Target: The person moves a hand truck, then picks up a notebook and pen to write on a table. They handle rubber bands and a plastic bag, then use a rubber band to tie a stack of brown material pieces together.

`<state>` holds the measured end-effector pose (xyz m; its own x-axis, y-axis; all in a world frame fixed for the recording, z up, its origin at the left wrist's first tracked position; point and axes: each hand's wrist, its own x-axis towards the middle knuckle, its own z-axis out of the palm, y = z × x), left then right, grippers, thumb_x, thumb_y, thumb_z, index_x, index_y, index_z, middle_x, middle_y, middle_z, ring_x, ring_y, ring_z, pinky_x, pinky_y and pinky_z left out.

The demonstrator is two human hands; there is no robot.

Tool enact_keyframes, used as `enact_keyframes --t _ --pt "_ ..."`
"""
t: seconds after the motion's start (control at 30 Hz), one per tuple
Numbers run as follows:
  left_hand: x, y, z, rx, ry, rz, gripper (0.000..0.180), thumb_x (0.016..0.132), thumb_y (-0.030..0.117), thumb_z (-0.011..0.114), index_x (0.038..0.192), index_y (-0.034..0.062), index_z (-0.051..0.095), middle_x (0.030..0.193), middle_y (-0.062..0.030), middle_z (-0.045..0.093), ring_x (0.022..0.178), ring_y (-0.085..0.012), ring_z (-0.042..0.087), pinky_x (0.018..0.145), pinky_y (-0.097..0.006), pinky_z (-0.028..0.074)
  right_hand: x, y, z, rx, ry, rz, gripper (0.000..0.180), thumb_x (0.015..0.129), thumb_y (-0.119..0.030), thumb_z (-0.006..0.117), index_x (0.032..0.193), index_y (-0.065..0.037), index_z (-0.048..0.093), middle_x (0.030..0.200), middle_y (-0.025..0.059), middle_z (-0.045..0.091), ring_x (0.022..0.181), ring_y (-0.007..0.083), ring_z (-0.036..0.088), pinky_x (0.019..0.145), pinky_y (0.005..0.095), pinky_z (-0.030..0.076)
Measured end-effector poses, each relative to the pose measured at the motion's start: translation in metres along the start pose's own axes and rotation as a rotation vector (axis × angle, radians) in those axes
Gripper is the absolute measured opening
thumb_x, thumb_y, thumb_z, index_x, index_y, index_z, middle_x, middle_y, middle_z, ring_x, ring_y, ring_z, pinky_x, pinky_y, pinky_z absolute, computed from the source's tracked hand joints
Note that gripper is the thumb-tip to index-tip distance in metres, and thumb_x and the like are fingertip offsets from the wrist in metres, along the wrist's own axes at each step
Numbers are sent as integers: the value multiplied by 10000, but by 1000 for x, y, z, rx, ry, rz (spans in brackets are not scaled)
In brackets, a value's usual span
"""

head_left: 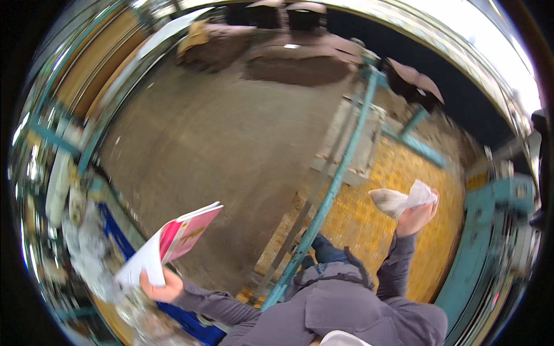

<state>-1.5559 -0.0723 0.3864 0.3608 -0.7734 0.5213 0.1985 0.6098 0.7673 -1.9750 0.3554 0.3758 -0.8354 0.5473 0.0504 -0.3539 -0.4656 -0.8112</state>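
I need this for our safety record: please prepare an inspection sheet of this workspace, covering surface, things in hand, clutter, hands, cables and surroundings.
Surface: grey-brown floor; worn yellow flooring at right.
Things in hand: pink-and-white papers; a crumpled whitish item, cloth or paper, cannot tell.
Clutter: clear plastic wrapping at lower left; brown heap at the far side, material unclear.
Hands: left hand grips the papers; right hand grips the whitish item.
Cables: nothing seen; the picture's edges are blurred.
Surroundings: long teal rail beside the yellow flooring; teal machine frame at far right.
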Motion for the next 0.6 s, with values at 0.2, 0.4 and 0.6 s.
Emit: enact_keyframes --t 0.2,0.4,0.6 --pt "3 22 36 217 -18 462 219 744 40 648 936 -60 612 929 -199 606 852 -281 615 781 -390 509 31 -50 -68 21 144 -99 117 852 -63 489 935 -79 569 861 29 575 779 153 585 690 278 486" --pt "-29 68 84 667 50 1070 317 720 147 773 935 -28 621 854 -157 644 795 -263 651 719 -343 533 65 -72 -132 40 323 -172 119 858 -74 479 937 -96 566 854 24 573 781 155 585 677 276 484" --pt "-26 54 81 409 76 934 214 684 25 755 865 -10 647 810 -134 648 764 -238 650 699 -351 541 137 -86 -197 122 388 -100 102 886 -133 470 946 -114 550 869 18 586 799 161 593 694 296 483"
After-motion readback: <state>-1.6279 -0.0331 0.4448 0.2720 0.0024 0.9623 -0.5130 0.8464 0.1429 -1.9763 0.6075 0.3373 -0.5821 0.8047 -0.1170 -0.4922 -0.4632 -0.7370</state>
